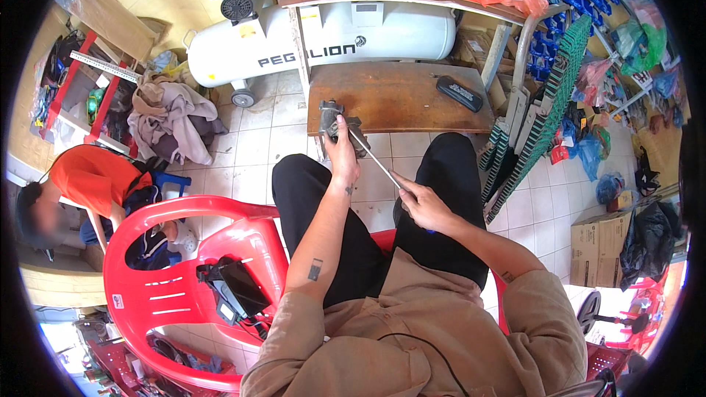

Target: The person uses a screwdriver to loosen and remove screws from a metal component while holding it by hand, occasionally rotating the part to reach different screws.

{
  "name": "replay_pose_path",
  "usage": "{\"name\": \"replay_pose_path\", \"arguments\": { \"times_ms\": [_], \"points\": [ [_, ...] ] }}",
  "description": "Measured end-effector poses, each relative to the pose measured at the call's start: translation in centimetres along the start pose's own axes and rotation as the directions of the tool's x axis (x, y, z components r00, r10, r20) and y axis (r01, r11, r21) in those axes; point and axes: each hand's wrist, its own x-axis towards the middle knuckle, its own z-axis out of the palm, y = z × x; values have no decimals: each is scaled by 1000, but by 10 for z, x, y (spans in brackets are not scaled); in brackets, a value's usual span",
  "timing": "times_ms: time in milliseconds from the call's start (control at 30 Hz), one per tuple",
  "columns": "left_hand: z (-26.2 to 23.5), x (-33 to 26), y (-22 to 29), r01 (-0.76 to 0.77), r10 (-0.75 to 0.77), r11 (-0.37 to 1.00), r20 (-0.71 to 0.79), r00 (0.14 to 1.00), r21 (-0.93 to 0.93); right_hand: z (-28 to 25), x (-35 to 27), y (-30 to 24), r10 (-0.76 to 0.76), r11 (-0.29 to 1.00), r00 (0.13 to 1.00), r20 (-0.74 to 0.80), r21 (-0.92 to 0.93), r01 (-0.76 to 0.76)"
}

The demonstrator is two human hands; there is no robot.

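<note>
My left hand (343, 156) is closed around a dark grey metal part (330, 112), held upright at the front edge of the low wooden bench (397, 95). My right hand (425, 206), above my right thigh, grips a screwdriver with a long, thin metal shaft (375, 160). The shaft slants up and left, its tip beside the metal part; whether they touch I cannot tell. A bit of blue shows below my right palm, while most of the handle is hidden. Just right of my left fingers is more dark metal (360, 137), partly covered; I cannot tell whether it belongs to the same part.
A black case (460, 93) lies on the bench. Behind stands a white air compressor tank (243, 51). A red plastic chair (158, 301) holding a black device (239, 287) is at my left, near a crouching person in orange (99, 176). Folded green-webbed frames (540, 117) lean at right.
</note>
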Motion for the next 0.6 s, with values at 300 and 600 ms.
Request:
{"name": "replay_pose_path", "arguments": {
  "times_ms": [300, 600],
  "points": [
    [-7, 8, -8, 2, -2, 1000, 0, 1000, 13, 3, 1, 2, 171, 962, 983, 62, 206, -180],
    [-4, 0, -6, 54, -51, 997, 49, 997, -57, 4, 13, 17, 221, 853, 975, -17, 487, -185]
  ]
}}
